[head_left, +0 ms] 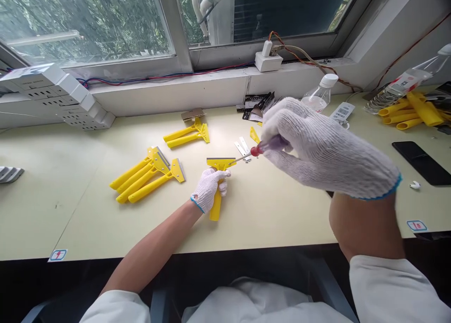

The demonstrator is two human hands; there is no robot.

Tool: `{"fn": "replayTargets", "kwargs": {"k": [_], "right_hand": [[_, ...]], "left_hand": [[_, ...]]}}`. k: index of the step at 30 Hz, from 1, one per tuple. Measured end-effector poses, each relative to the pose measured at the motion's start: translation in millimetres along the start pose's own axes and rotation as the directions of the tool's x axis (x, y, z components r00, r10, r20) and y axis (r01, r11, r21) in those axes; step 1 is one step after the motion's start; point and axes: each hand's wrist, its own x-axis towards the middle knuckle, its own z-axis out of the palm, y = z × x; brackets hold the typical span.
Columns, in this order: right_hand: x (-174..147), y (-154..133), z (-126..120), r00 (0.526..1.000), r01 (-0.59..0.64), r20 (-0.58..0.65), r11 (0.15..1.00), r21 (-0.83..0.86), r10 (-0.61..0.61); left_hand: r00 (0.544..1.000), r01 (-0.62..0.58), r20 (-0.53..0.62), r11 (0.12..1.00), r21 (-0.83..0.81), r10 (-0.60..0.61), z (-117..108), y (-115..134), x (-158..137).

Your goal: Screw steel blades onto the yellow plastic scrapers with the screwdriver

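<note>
1. While I watch from afar through the head view, my left hand, in a white knit glove, is closed around the handle of the yellow scraper, whose head points away from me; I cannot tell whether it touches the bench beneath.
2. To the right of that scraper, my right hand, gloved alike and raised, has its fingers curled tightly around a screwdriver with a red collar.
3. The shaft slants down to the right end of the scraper's head, where the tip seems to meet it; the contact is too small for me to make out.
4. Left of the scraper I see four assembled scrapers, three overlapping and one just beside them.
5. Beyond the scraper, to its left, lies a pair of yellow pieces.
6. Beyond it, to its right, are flat metal plates with small screws near them.
7. Well to its right I see a dark phone.
</note>
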Motion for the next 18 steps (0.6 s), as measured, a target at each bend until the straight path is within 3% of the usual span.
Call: {"fn": "replayTargets", "kwargs": {"k": [2, 4, 9, 12, 16, 18], "right_hand": [[-2, 4, -8, 0.994, 0.081, 0.075, 0.997, 0.004, -0.081], [-5, 6, -11, 0.992, 0.102, 0.084, 0.989, -0.107, -0.093], [-9, 5, 3, 0.999, -0.002, -0.039, 0.939, -0.345, -0.012], [-7, 2, 8, 0.998, -0.033, -0.055, 0.95, -0.31, 0.017], [-4, 1, 3, 0.997, 0.064, 0.051, 0.98, -0.187, -0.056], [-5, 2, 1, 0.995, 0.089, 0.071, 0.974, -0.208, -0.076]], "left_hand": [[1.0, 0.007, 0.002, 1.0, 0.0, -0.007, 0, 0, 0], [1.0, 0.013, 0.0, 1.0, -0.001, -0.013, 0, 0, 0], [1.0, 0.006, -0.021, 1.0, 0.005, -0.006, 0, 0, 1], [1.0, 0.005, -0.019, 1.0, -0.006, -0.005, 0, 0, 1], [1.0, 0.012, -0.025, 1.0, 0.001, -0.012, 0, 1, 0], [0.999, 0.018, -0.038, 1.0, 0.004, -0.018, 1, 1, 0]]}}
